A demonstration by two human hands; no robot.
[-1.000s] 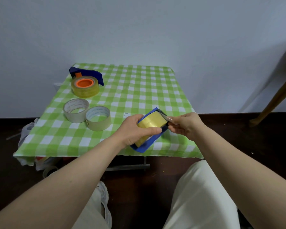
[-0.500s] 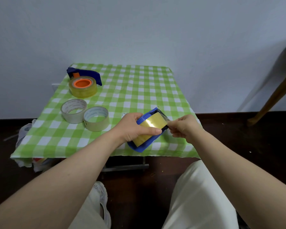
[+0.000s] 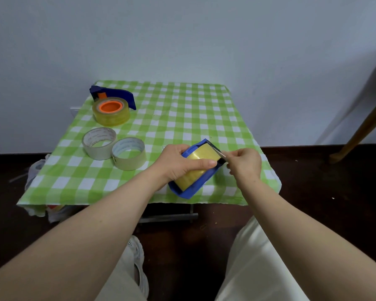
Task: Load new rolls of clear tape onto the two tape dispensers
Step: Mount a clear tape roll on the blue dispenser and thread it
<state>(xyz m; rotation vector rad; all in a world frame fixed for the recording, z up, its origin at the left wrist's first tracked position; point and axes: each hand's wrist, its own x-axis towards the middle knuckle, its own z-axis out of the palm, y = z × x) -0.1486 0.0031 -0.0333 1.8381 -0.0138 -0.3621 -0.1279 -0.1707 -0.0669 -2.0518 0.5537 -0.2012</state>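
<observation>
Blue dispenser (image 3: 191,190), right hand (image 3: 245,165) now closer

A single head-worn, wide-angle view looks forward and steeply down from above the person's lap. The table (image 3: 182,118) lies close, at frame centre, with its far edge against the wall (image 3: 182,40), which fills the upper third. Both forearms enter from the lower corners. The left hand (image 3: 178,162) gripping the blue dispenser (image 3: 195,189) and the right hand (image 3: 245,162) pinching its tape end (image 3: 220,153) meet over the table's near right part. Floor (image 3: 313,181) flanks the table.
</observation>
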